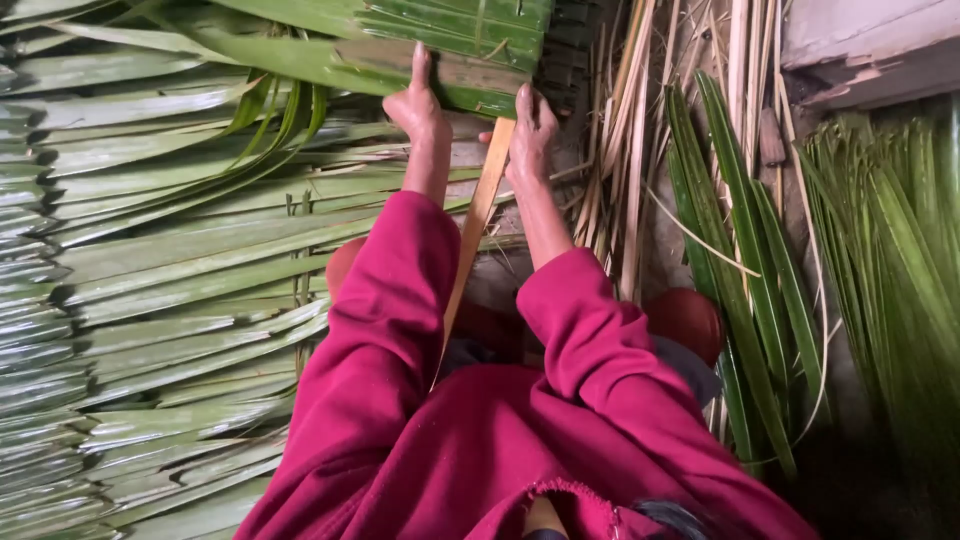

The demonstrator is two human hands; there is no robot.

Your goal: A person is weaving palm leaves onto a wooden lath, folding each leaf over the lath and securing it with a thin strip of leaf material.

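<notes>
My left hand (418,103) presses flat on a folded green palm leaf (400,45) at the top of the view, index finger stretched forward. My right hand (530,135) rests beside it on the same leaf edge, fingers curled over it and touching the top of a long thin tan wooden strip (476,225). The strip runs down between my two forearms toward my lap. Both arms wear magenta sleeves (400,300). Whether the right hand grips the strip is not clear.
Rows of overlapping folded green palm leaves (170,290) cover the left side. Dry tan stalks (625,150) stand at top centre. Loose long green leaves (750,260) and a bundle of thin fronds (890,280) lie on the right. A pale concrete ledge (860,45) sits top right.
</notes>
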